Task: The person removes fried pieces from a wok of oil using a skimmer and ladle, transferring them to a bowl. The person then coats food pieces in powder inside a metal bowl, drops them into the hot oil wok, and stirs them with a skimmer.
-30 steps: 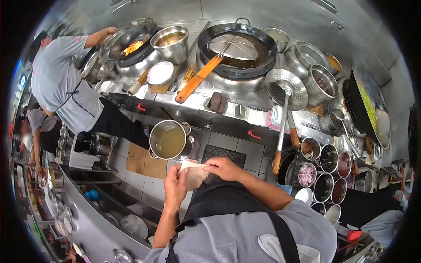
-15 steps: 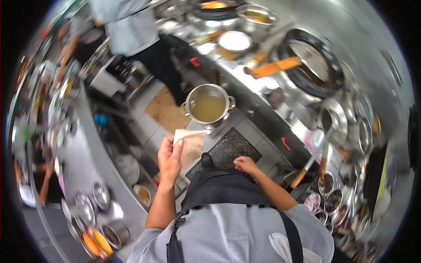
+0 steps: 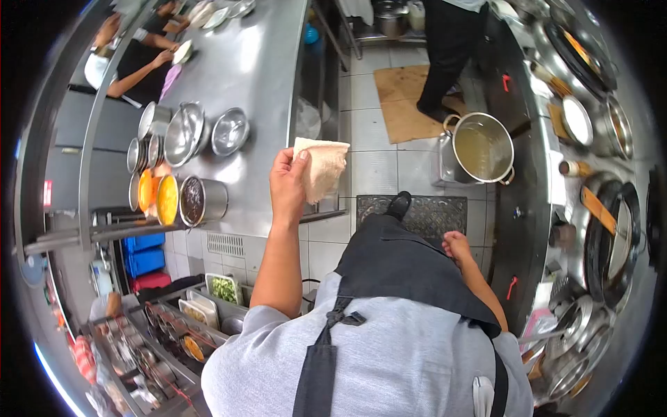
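My left hand [image 3: 289, 182] is closed on a folded beige cloth [image 3: 324, 171], pinching it between thumb and fingers beside the edge of the steel counter [image 3: 260, 104]. On the other side of my body my right hand [image 3: 455, 244] hangs low with its fingers curled in and nothing visible in it. A large two-handled pot of pale liquid [image 3: 481, 147] stands ahead of that hand, beside the stove front. Below both hands, a dark patterned mat [image 3: 431, 215] lies on the tiled floor.
Steel bowls [image 3: 230, 131] and pots of orange, yellow and dark sauce [image 3: 201, 200] stand on the left counter. A wok [image 3: 615, 240] sits on the right stove. Another person's legs [image 3: 448, 59] are ahead; more people work at the upper left.
The view has swung left, from the stove towards the steel counter. My right hand has let go of the cloth and dropped to my side; my left hand still holds it.
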A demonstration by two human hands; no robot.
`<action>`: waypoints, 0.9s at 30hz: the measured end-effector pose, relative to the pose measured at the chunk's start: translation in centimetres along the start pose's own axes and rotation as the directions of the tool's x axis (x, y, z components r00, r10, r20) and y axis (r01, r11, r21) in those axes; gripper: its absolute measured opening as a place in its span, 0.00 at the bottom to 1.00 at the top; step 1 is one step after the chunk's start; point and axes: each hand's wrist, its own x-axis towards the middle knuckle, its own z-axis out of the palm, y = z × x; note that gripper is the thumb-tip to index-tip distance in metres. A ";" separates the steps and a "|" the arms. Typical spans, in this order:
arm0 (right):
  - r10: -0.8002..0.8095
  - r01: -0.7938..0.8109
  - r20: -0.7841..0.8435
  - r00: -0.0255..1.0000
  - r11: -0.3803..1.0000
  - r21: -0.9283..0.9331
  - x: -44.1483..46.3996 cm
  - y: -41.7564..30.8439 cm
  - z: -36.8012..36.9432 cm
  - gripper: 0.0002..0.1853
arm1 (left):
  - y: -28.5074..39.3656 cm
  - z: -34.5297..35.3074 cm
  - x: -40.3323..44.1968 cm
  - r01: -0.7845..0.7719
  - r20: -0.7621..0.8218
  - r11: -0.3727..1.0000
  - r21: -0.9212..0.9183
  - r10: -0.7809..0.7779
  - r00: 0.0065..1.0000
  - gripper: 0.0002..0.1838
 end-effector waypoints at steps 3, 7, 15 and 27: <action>0.004 -0.004 -0.001 1.000 1.000 -0.013 0.4 0.2 -0.6 0.07 | 0.6 -2.6 1.4 0.010 -0.101 0.998 -0.058 -0.016 0.995 0.09; -0.029 0.025 -0.029 0.999 0.993 -0.117 0.1 2.4 -1.6 0.06 | 0.5 -10.7 3.6 0.023 -0.201 0.990 0.137 0.005 0.980 0.13; -0.262 0.185 -0.132 0.956 0.889 -0.418 -2.2 9.9 -4.5 0.16 | -4.4 -21.2 1.6 0.265 -0.227 -0.140 0.954 0.238 0.944 0.31; -0.356 0.271 -0.237 0.904 0.906 -0.326 0.7 13.5 -3.1 0.19 | -9.9 -12.8 5.7 0.165 -0.169 0.040 0.986 0.314 0.934 0.37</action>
